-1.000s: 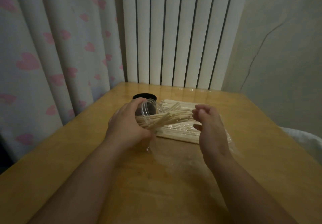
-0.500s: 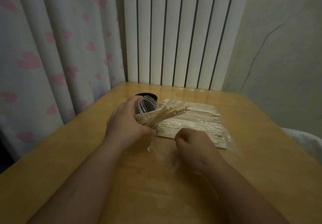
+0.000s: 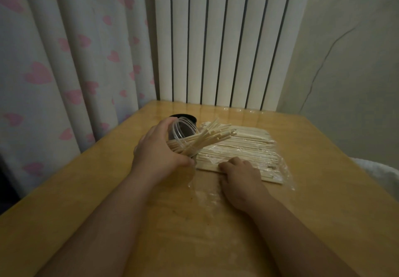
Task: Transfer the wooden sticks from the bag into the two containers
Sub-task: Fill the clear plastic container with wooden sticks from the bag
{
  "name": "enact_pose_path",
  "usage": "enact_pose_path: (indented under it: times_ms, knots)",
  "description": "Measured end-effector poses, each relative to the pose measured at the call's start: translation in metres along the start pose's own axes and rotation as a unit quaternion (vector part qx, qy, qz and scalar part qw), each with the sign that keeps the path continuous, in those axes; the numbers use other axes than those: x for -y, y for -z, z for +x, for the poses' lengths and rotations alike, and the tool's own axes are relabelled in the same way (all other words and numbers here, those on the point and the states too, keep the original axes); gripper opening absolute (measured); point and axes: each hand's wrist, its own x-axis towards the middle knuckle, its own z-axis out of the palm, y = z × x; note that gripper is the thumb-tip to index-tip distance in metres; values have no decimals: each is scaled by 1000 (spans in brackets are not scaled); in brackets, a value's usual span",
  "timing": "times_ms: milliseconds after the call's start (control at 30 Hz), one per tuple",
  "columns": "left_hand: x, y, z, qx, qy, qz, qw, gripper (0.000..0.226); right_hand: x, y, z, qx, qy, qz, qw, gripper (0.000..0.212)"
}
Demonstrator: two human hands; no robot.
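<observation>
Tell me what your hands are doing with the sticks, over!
Left hand grips tilted clear jar, sticks inside. Right hand on bag, fingers curled. Nothing blocking.

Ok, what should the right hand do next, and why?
Probably pinch a small bundle of sticks from the bag with the right hand: its fingers sit curled at the bag's near edge, and the left hand holds the clear jar tilted toward them.

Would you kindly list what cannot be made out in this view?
Head view:
- The black container: mostly behind the clear container and left hand; contents unseen.
- The clear container's base: covered by the left hand.
- The right hand: fingertips curled under at the bag; grip on sticks unclear.
</observation>
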Motion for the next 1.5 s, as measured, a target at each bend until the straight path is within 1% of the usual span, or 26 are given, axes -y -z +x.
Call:
enact_pose_path:
  times_ms: [400,567,967,1100,1200,1367,1500]
  knots:
    - [0,0,-1,0,-1,1,1000,112,2,-2,0,-16,-2,4,1000,37]
    - [1,-1,-1,-2,-3,3,1000,112,2,-1,-1,-23,-5,13,1000,39]
    - [-1,0,-1,3,-1,7,1000,113,4,2,-1,-14,-14,4,1000,31]
    - [-1,0,-1,3,-3,8,1000,113,5,4,-1,-16,0,33,999,26]
    - [-1,0,-1,4,-4,6,1000,112,5,4,-1,-18,2,59,998,27]
    - [-1,0,-1,2,-4,5,1000,113,2,7,-2,14,-9,43,999,24]
    - [-1,0,-2,0,-2,3,1000,113,5,7,-3,17,-3,-2,1000,25]
